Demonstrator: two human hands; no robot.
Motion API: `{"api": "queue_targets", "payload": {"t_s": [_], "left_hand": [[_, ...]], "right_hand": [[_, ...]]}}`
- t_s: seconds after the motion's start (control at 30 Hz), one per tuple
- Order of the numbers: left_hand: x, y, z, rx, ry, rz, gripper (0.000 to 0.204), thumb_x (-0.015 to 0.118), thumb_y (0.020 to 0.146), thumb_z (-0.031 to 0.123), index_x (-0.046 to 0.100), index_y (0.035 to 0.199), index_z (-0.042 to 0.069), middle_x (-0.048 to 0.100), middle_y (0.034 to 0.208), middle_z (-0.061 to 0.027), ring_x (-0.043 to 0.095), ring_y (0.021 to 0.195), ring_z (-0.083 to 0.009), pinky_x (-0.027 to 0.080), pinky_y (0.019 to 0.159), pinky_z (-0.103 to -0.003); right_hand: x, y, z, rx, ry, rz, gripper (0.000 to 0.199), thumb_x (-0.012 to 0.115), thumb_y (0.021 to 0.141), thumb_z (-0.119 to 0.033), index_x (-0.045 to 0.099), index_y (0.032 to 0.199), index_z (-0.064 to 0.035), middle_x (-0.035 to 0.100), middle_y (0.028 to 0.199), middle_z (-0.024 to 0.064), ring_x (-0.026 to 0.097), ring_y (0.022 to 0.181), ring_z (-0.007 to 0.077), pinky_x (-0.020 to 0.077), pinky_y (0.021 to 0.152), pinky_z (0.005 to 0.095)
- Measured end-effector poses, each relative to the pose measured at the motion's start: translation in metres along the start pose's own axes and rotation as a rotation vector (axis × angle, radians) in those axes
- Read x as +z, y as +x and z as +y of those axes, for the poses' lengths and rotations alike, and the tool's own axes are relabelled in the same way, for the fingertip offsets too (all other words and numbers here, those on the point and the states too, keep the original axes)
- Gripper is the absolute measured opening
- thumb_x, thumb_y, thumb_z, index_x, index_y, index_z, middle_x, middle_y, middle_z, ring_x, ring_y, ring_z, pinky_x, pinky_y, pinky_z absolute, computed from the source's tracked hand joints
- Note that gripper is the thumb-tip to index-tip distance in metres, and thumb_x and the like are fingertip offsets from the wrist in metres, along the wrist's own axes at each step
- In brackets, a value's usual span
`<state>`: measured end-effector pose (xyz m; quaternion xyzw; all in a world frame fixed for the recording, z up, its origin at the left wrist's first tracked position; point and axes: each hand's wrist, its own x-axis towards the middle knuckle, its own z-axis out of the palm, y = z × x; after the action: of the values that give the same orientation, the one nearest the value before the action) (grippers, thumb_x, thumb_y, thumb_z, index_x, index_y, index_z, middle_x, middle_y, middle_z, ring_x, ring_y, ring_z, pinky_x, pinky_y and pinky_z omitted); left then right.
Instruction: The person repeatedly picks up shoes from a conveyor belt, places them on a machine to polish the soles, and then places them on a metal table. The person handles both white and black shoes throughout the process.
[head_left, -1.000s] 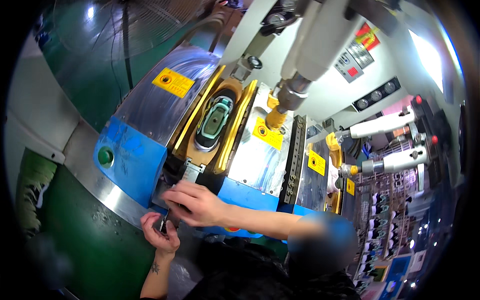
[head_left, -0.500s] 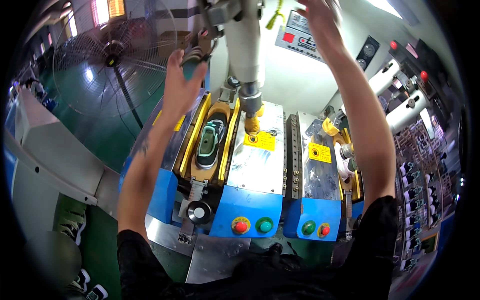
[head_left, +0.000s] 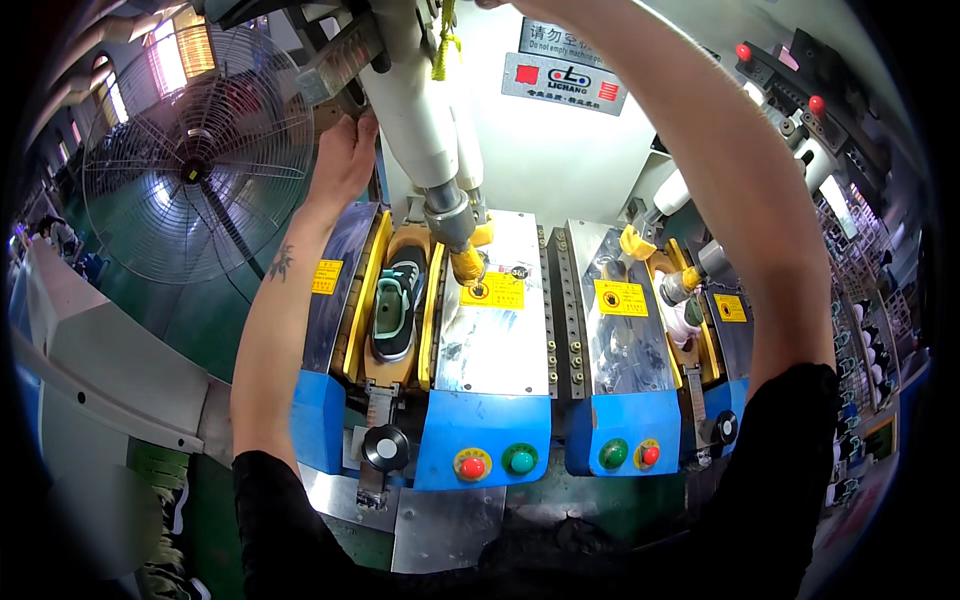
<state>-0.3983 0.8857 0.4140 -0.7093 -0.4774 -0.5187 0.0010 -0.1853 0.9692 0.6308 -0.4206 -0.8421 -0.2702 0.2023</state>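
A dark shoe [head_left: 395, 300] with a pale sole lies in the yellow-lined mould [head_left: 432, 310] of a blue and steel press. Above it hangs a thick white cylinder [head_left: 420, 110] ending in a brass tip [head_left: 466, 263]. My left hand [head_left: 345, 150] is raised beside that cylinder, its fingers curled round a grey metal bar [head_left: 335, 60] on the press head. My right forearm [head_left: 700, 170] rises over the second station, and its hand is cut off by the top edge.
On the blue front panels sit a red button [head_left: 472, 466], green buttons [head_left: 519, 460] and a black knob [head_left: 385, 447]. A second mould [head_left: 685, 310] holds another shoe at the right. A large cage fan [head_left: 195, 150] stands at the left.
A second ago both hands were low at the press's front left corner. They have since gone up to the press head, and my view now faces the machine squarely.
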Motion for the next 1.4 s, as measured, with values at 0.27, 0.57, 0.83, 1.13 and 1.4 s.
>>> {"api": "queue_targets", "payload": {"t_s": [0.27, 0.57, 0.83, 1.13, 1.4], "left_hand": [[-0.002, -0.007, -0.002, 0.032, 0.078, 0.095, 0.043, 0.046, 0.106, 0.030, 0.061, 0.091, -0.007, 0.061, 0.083, -0.0321, 0.060, 0.088, -0.0521, 0.046, 0.071, -0.053], [0.004, -0.005, 0.011, 0.103, -0.017, 0.074, 0.041, 0.047, 0.106, 0.031, 0.060, 0.093, -0.005, 0.061, 0.076, -0.0292, 0.060, 0.077, -0.0495, 0.046, 0.065, -0.053], [-0.005, -0.003, 0.006, 0.070, 0.032, 0.086, 0.045, 0.047, 0.106, 0.033, 0.061, 0.088, -0.005, 0.062, 0.075, -0.0301, 0.061, 0.075, -0.0496, 0.047, 0.064, -0.054], [-0.027, -0.029, 0.038, -0.001, -0.018, -0.018, 0.037, 0.050, 0.104, 0.028, 0.062, 0.090, -0.004, 0.061, 0.075, -0.0301, 0.061, 0.073, -0.0499, 0.046, 0.062, -0.055], [-0.024, -0.024, 0.039, 0.047, 0.056, 0.026, 0.029, 0.050, 0.103, 0.020, 0.061, 0.090, -0.004, 0.060, 0.074, -0.0296, 0.059, 0.074, -0.0511, 0.045, 0.063, -0.056]], "right_hand": [[0.008, -0.038, -0.009, 0.069, 0.720, 0.290, 0.037, 0.030, 0.111, -0.023, 0.061, 0.114, -0.0029, 0.055, 0.078, 0.0073, 0.049, 0.060, 0.0145, 0.0398, 0.048, 0.0307], [-0.029, -0.065, 0.001, 0.008, 0.533, 0.274, 0.036, 0.034, 0.109, -0.027, 0.050, 0.087, -0.0039, 0.045, 0.069, 0.0027, 0.043, 0.054, 0.0130, 0.0402, 0.041, 0.0318], [-0.045, -0.066, -0.007, 0.131, 0.764, 0.214, 0.048, 0.044, 0.105, -0.043, 0.055, 0.082, -0.0028, 0.053, 0.067, 0.0043, 0.057, 0.058, 0.0131, 0.0465, 0.055, 0.0306], [-0.036, -0.073, -0.001, -0.027, 0.430, 0.450, 0.047, 0.049, 0.104, -0.047, 0.062, 0.090, -0.0040, 0.061, 0.066, 0.0120, 0.060, 0.054, 0.0196, 0.0498, 0.059, 0.0402], [-0.036, -0.075, -0.016, 0.094, 0.791, 0.428, 0.050, 0.041, 0.108, -0.041, 0.046, 0.069, -0.0099, 0.035, 0.060, -0.0056, 0.035, 0.055, 0.0083, 0.0292, 0.049, 0.0323]]}}
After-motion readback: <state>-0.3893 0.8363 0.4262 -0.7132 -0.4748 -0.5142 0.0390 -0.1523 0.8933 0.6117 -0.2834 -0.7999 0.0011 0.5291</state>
